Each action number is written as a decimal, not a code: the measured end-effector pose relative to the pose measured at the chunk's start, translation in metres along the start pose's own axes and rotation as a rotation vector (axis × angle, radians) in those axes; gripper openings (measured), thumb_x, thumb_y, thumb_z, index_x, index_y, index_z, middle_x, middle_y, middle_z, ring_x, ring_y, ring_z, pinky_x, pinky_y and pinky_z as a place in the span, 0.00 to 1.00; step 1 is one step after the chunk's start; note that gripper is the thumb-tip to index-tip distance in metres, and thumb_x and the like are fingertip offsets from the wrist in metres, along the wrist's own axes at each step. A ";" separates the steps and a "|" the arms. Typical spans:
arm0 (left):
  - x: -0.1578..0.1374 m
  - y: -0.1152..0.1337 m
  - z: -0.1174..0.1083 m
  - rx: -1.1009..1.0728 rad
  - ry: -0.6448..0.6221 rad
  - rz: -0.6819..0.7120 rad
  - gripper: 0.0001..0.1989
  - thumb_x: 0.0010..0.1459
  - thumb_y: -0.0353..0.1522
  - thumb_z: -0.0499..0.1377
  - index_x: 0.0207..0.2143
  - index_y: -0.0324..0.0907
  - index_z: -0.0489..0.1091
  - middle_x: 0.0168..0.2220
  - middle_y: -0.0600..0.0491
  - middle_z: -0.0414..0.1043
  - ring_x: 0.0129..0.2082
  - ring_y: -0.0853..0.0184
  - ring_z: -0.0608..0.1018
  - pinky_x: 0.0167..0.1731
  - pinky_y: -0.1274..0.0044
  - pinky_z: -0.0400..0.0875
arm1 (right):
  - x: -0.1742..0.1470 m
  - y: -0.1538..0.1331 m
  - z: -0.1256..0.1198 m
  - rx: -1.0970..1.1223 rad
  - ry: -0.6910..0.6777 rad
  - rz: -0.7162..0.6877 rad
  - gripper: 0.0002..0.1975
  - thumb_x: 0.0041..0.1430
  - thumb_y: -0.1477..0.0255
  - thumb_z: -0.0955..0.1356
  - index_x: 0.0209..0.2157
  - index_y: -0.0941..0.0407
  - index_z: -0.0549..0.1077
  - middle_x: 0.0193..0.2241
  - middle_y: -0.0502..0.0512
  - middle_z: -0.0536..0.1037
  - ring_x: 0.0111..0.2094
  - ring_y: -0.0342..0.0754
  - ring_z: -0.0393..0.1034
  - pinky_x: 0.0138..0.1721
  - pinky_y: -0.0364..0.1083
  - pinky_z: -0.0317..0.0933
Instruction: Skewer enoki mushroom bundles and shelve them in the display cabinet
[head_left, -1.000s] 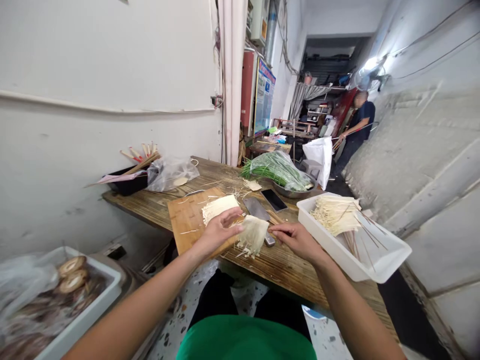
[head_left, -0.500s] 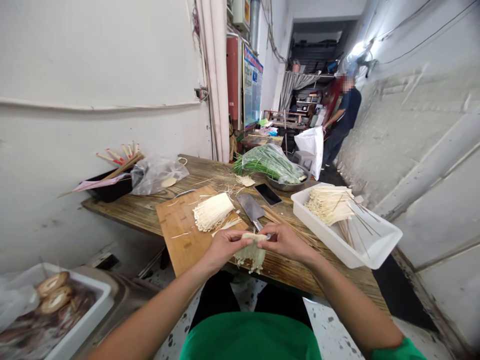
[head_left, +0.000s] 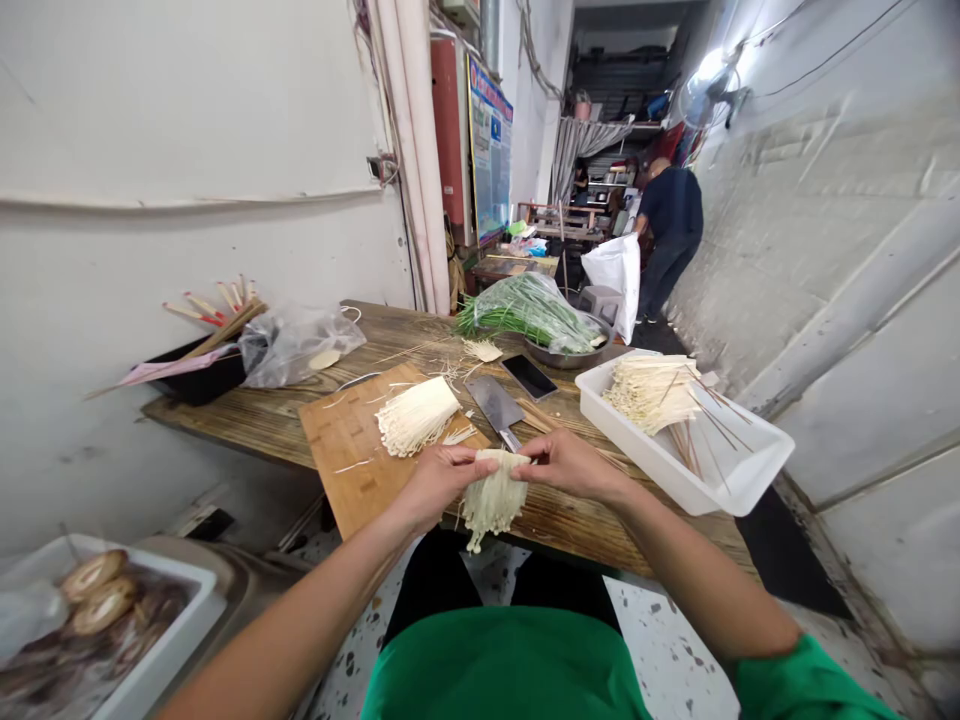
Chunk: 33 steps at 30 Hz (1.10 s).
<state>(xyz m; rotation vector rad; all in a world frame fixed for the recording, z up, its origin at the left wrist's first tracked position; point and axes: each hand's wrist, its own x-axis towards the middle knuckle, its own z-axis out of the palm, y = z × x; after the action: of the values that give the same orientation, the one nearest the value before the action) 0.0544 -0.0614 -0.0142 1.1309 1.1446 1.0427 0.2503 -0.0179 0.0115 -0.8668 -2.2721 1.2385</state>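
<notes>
The enoki bunch [head_left: 493, 500] hangs between two hands at the near edge of the wooden table [head_left: 585, 520], its cut edge up and its caps trailing downward. The left hand [head_left: 441, 482] is nearly closed, thumb and fingers pinching the upper left corner; the right hand [head_left: 566, 464] pinches the upper right corner the same way, knuckles up. Both forearms reach in from below, elbows spread. Whether a skewer lies within the fingers, I cannot tell. The lower end of the handle of the cleaver [head_left: 495, 403] is hidden behind the bunch and hands. Left of it, a larger enoki clump [head_left: 417, 415] lies on the cutting board [head_left: 337, 430].

To the right, the white tray [head_left: 750, 485] holds skewered enoki [head_left: 651, 392], sticks pointing down and right. Farther back, a metal bowl [head_left: 544, 355] bears long greens [head_left: 517, 312] partly covered by clear plastic. At left, a black box [head_left: 202, 382] contains sticks. The bin [head_left: 176, 630] at lower left is cut off by the frame; its brown contents are blurred.
</notes>
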 end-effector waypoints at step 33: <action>-0.009 -0.071 -0.069 0.352 0.564 0.181 0.14 0.51 0.31 0.56 0.41 0.38 0.70 0.47 0.43 0.71 0.54 0.56 0.67 0.55 0.59 0.56 | 0.055 0.043 0.155 -0.841 0.183 0.134 0.21 0.62 0.81 0.54 0.56 0.62 0.55 0.46 0.66 0.64 0.33 0.47 0.69 0.32 0.45 0.65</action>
<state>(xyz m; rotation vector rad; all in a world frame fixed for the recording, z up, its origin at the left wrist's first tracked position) -0.0120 -0.0721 -0.0875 1.2686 1.7481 1.3897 0.1301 -0.0543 -0.1025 -1.3502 -2.6016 0.1663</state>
